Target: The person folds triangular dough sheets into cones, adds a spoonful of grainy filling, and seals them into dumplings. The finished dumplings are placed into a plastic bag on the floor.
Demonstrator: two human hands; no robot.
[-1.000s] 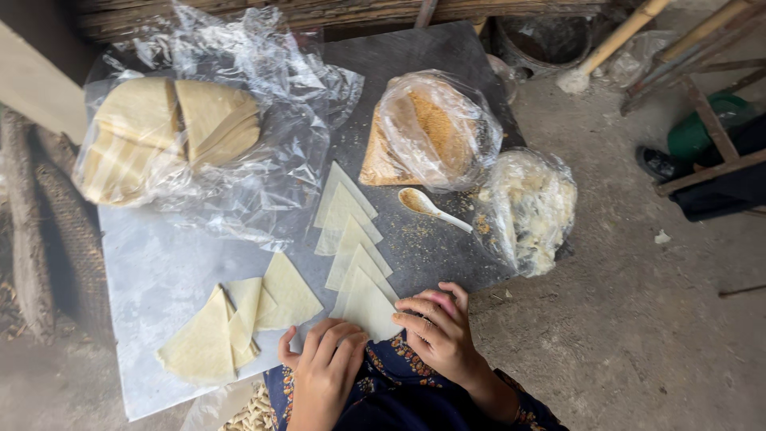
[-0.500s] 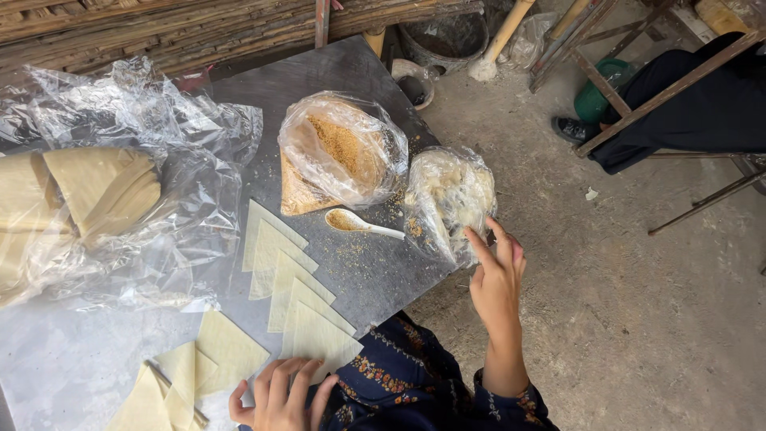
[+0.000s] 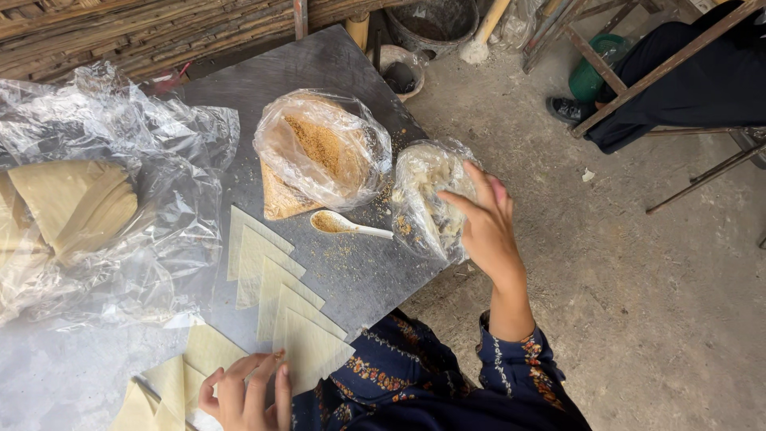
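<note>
My right hand [image 3: 483, 219] reaches into the mouth of a small clear plastic bag of pale, lumpy filling [image 3: 427, 191] at the right edge of the grey metal table [image 3: 335, 72]; what the fingers grip is hidden. My left hand [image 3: 246, 391] rests flat with fingers apart on a folded dough triangle [image 3: 203, 355] at the table's near edge. A row of several overlapping cut dough triangles [image 3: 275, 295] lies in the middle. A white spoon [image 3: 345, 224] holding brown crumbs lies beside a bag of brown crumbs [image 3: 319, 156].
A large crumpled plastic sheet holding stacked dough sheets [image 3: 76, 203] covers the table's left. Beyond the table stand a dark bucket [image 3: 435, 20], a wooden frame [image 3: 638, 72] and a seated person's dark trousers and shoe [image 3: 686, 88] on dirt ground. A reed fence [image 3: 120, 32] runs behind.
My right hand left the dough at the near edge and moved right, up to the small bag of filling. The view shifted right. My left hand stays on the folded dough.
</note>
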